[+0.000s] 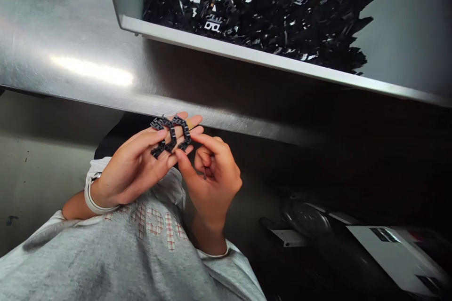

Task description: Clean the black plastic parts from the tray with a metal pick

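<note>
Several small black curved plastic parts (172,134) lie side by side across the palm and fingers of my left hand (141,162), whose thumb presses on the leftmost ones. My right hand (213,174) comes in from the right, its thumb and index finger closed around the rightmost black part (184,134). The other fingers of that hand are curled in, and a thin dark piece (205,174) shows among them. Both hands are in front of my body, just below the table edge.
A metal table (70,42) runs across the upper view, its front edge just beyond my hands. On it stands a large white tray (226,47) heaped with black plastic parts (268,14). Lower right, a white panel (388,254) and dark equipment are partly in shadow.
</note>
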